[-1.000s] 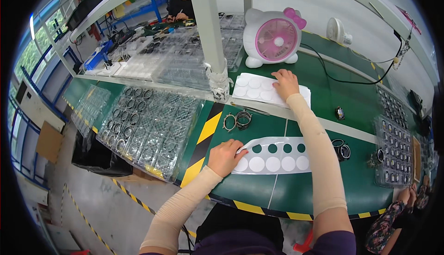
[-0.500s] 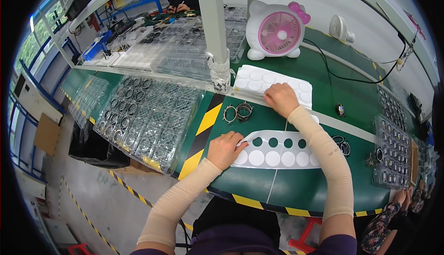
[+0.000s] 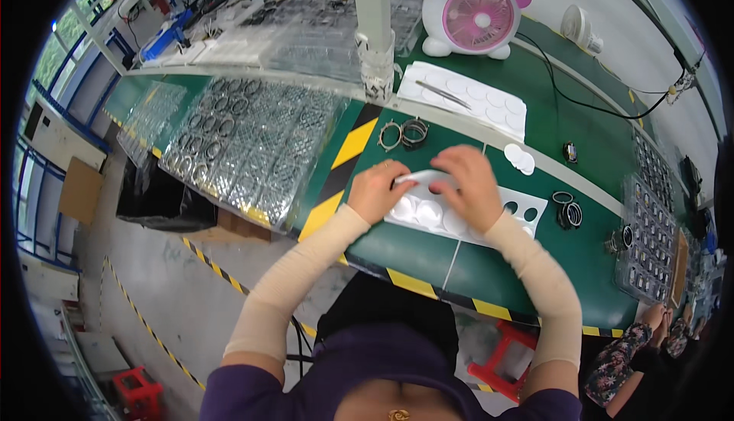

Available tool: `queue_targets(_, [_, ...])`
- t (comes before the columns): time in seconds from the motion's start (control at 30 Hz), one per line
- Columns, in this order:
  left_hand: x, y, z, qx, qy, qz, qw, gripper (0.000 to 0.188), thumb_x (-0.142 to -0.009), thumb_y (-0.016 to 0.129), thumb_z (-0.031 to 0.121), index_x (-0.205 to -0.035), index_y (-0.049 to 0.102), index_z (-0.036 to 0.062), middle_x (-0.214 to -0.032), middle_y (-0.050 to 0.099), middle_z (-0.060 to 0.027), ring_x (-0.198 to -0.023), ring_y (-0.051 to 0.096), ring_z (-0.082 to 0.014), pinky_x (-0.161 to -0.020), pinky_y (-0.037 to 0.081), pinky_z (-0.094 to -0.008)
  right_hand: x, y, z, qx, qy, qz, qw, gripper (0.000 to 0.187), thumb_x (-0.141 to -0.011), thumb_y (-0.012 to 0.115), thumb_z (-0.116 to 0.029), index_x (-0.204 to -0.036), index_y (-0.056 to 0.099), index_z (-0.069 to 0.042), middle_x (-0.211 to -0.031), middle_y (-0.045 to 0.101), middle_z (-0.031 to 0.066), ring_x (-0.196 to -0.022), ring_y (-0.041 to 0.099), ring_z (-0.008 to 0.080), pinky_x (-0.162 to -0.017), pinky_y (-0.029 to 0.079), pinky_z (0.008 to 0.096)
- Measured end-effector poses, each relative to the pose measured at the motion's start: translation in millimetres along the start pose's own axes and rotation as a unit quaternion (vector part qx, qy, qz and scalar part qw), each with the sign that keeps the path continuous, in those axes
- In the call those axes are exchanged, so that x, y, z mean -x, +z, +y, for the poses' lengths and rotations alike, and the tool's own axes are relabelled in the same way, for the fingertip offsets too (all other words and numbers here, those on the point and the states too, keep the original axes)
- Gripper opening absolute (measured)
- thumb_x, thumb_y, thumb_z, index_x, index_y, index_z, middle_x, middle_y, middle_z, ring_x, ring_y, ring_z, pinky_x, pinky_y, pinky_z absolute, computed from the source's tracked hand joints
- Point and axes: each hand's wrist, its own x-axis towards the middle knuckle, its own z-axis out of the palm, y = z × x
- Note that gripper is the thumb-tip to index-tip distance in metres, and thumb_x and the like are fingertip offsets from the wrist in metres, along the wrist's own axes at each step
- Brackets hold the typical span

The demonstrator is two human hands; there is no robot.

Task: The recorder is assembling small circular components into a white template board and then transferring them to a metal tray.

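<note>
A white sheet of round stickers (image 3: pixel 428 212), with a row of round holes, lies on the green table in front of me, its left end curled up. My left hand (image 3: pixel 375 192) pinches that end between thumb and fingers. Over the middle of the sheet is my right hand (image 3: pixel 470 186), slightly blurred, thumb and fingers apart with nothing seen between them. Behind them, metal tweezers (image 3: pixel 443 95) rest on a second white sheet of circles (image 3: pixel 497 111). Several loose white discs (image 3: pixel 520 159) lie to the right of my right hand.
Metal rings (image 3: pixel 414 134) sit behind my left hand, and more rings (image 3: pixel 567 212) to the right. Clear trays of rings (image 3: pixel 248 153) cover the left side; a tray of small parts (image 3: pixel 646 241) stands right. A pink-white fan (image 3: pixel 474 16) and a post (image 3: pixel 375 31) are behind.
My right hand has come back from the far sheet to the near one. The tweezers on the far sheet are now visible. The near sheet's left end is more curled, and the view has shifted.
</note>
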Motion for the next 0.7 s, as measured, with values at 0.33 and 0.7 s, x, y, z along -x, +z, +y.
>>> queue_targets(0.33, [-4, -7, 16, 0.305, -0.247, -0.235, 0.889, 0.020, -0.082, 0.059, 0.015, -0.098, 0.055, 0.0035, -0.090, 0.059, -0.0031, -0.079, 0.053, -0.0079, -0.068, 0.042, -0.0202, 51, 3, -30, 0.042, 0.055, -0.066, 0.995, 0.057, -0.067, 0.071, -0.022, -0.117, 0.048, -0.008, -0.127, 0.039, 0.0161, -0.119, 0.035, 0.0346, -0.098, 0.029, 0.0491])
queue_targets(0.7, [10, 5, 16, 0.525, -0.351, -0.222, 0.743, 0.032, -0.083, 0.056, 0.011, -0.113, 0.048, 0.0010, -0.101, 0.058, -0.0074, -0.084, 0.060, -0.0148, -0.071, 0.049, -0.0261, 63, -12, -45, -0.064, -0.036, 0.064, 0.995, 0.026, -0.063, 0.069, -0.003, -0.087, 0.060, -0.007, -0.098, 0.055, 0.0095, -0.096, 0.051, 0.0297, -0.087, 0.039, 0.0454])
